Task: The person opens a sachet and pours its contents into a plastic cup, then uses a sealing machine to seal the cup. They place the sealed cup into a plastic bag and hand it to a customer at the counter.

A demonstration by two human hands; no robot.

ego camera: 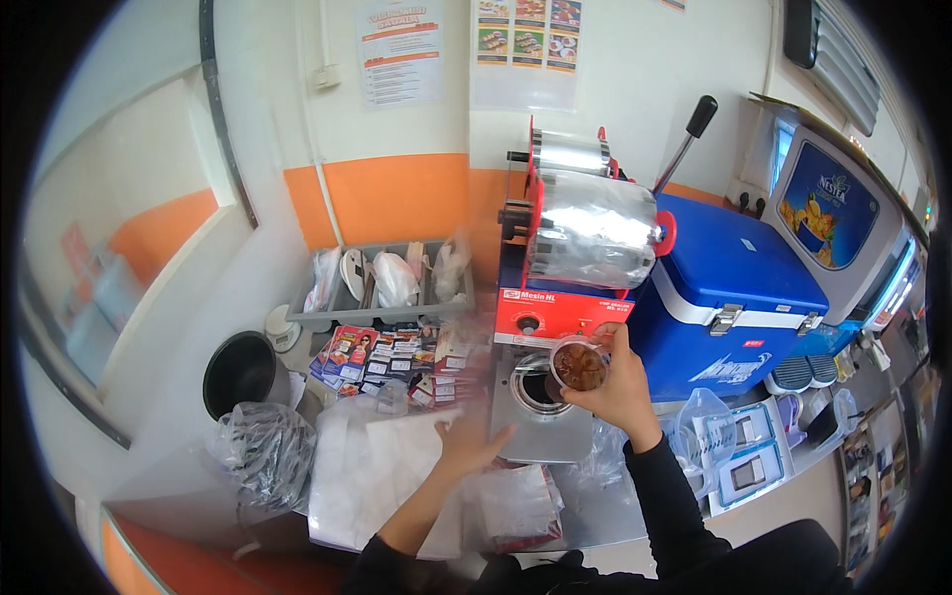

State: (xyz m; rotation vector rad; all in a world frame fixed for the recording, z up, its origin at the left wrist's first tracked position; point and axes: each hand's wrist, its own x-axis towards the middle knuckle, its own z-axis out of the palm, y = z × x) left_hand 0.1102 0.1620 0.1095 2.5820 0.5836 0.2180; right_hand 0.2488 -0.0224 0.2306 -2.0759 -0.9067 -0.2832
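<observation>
A clear plastic cup of brown iced drink (579, 364) is in the grip of my right hand (613, 387). The cup is above and slightly right of the round cup holder (529, 381) on the metal base of a red cup sealer (565, 316). Two rolls of silvery sealing film (595, 227) sit on top of the sealer, and its lever (684, 137) points up to the right. My left hand (467, 440), a little blurred, has its fingers spread near the left edge of the base, holding nothing. Beneath it lie white plastic bags or sheets (372, 476).
A blue cooler box (744, 297) stands right of the sealer, beside a drink dispenser (833, 197). Measuring jugs (703, 431) are at the right. On the left are printed packets (394, 357), a grey divided tray (379, 309), a black pot (238, 375) and crumpled clear plastic (264, 454).
</observation>
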